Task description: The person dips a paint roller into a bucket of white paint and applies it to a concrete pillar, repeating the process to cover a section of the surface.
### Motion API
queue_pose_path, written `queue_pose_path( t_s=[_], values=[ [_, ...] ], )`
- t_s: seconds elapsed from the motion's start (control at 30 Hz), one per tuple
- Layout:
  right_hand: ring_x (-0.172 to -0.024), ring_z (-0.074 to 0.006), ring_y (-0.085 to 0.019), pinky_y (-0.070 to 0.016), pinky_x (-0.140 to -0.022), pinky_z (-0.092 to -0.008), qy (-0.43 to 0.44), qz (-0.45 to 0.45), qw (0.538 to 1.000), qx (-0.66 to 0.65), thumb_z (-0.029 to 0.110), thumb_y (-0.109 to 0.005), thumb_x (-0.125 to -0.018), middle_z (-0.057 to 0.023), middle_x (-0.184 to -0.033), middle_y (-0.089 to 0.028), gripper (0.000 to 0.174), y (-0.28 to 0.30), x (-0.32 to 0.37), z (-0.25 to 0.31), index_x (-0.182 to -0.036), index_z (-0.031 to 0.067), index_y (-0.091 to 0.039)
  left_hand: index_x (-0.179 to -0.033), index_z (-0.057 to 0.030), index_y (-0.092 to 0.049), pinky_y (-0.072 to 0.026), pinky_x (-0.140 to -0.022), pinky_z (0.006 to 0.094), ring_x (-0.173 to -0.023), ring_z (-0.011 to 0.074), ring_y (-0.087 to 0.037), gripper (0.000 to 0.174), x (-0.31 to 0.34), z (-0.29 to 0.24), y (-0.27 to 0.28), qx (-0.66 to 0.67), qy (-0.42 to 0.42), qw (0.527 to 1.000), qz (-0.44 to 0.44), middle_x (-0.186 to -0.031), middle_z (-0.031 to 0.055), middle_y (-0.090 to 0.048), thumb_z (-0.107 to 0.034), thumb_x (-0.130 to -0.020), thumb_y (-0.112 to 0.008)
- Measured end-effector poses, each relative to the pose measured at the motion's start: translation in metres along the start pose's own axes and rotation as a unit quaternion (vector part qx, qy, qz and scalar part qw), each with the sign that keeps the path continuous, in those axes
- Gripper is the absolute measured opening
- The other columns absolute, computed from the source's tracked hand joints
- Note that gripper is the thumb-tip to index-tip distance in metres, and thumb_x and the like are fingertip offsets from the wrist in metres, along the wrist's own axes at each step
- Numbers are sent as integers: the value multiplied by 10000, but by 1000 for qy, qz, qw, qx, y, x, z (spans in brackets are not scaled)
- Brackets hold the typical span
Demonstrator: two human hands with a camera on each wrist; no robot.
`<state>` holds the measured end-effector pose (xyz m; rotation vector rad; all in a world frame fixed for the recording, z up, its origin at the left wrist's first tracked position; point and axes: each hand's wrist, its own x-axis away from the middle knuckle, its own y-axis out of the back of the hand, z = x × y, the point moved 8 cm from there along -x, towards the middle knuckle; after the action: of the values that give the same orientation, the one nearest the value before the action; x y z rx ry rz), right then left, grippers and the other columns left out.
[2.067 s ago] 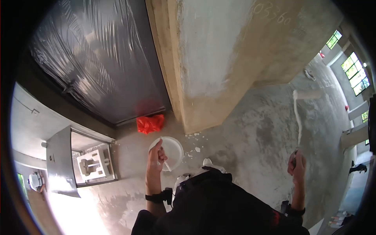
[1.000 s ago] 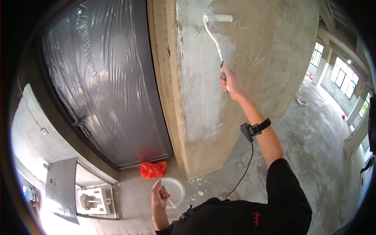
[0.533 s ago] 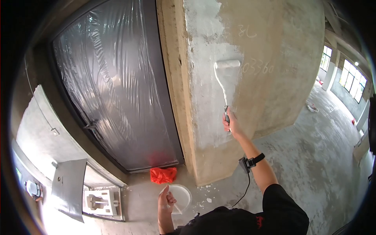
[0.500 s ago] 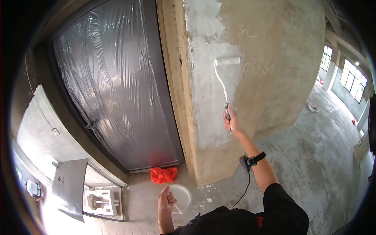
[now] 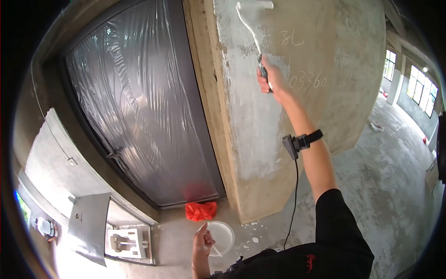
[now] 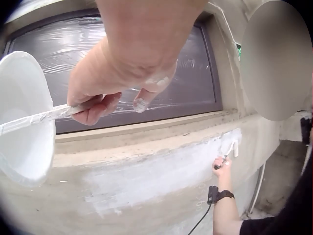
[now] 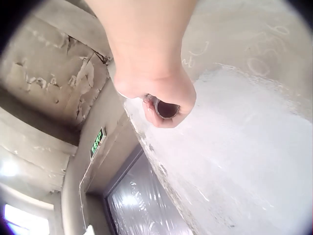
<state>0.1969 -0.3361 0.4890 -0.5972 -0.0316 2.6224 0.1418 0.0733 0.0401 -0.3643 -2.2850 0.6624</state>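
My right hand [image 5: 273, 80] grips the dark handle [image 5: 263, 69] of a paint roller. The white roller sleeve [image 5: 255, 5] lies high against the wall face, above a pale coated band [image 5: 253, 125]. In the right wrist view the fingers of my right hand [image 7: 156, 83] curl round the handle [image 7: 167, 110]; its hollow end faces the camera. Low down, my left hand [image 5: 202, 241] pinches a thin white-coated stick [image 6: 36, 119], beside a round white container [image 5: 226, 235]. The left wrist view shows the stick crossing in front of that container [image 6: 24, 161], and my thumb spotted with white.
A plastic-covered door [image 5: 139, 107] stands left of the wall. On the floor are a red bag [image 5: 201, 211], white flakes [image 5: 255, 240] and, at lower left, an opened cabinet [image 5: 127, 243]. A black cable [image 5: 295, 200] hangs from my right wrist camera.
From low over the floor at the right, my right hand has brought the roller onto the wall. Over the last half second the roller has moved further up. My left hand keeps holding the stick.
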Motion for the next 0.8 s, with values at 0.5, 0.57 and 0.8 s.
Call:
queue_pose_path(
  t_s=[0.5, 0.57, 0.8],
  values=[
    [-371, -95, -339, -293, -364, -271, 0, 24, 998, -58, 592, -403, -915, 17, -485, -393, 558, -24, -14, 11, -714, 76, -468, -562, -137, -381, -278, -465, 278, -412, 126, -277, 449, -5, -3, 3, -42, 15, 999, -19, -463, -42, -273, -389, -851, -614],
    [-368, -92, -349, -304, -356, -268, -24, 8, 998, -61, 621, -411, -898, 24, -482, -394, 572, -20, 11, -26, -697, 89, -469, -562, -137, -384, -282, -465, 279, -411, 127, -281, 447, -5, -2, 5, -43, 16, 999, -22, -462, -41, -278, -388, -851, -614],
    [-378, -79, -358, -303, -359, -252, -107, -13, 991, -85, 633, -419, -891, 26, -486, -398, 580, -14, 100, -133, -673, 97, -463, -569, -146, -400, -278, -452, 277, -411, 119, -286, 424, -8, -2, 8, -31, 13, 999, -12, -467, -45, -287, -372, -853, -618]
  ],
)
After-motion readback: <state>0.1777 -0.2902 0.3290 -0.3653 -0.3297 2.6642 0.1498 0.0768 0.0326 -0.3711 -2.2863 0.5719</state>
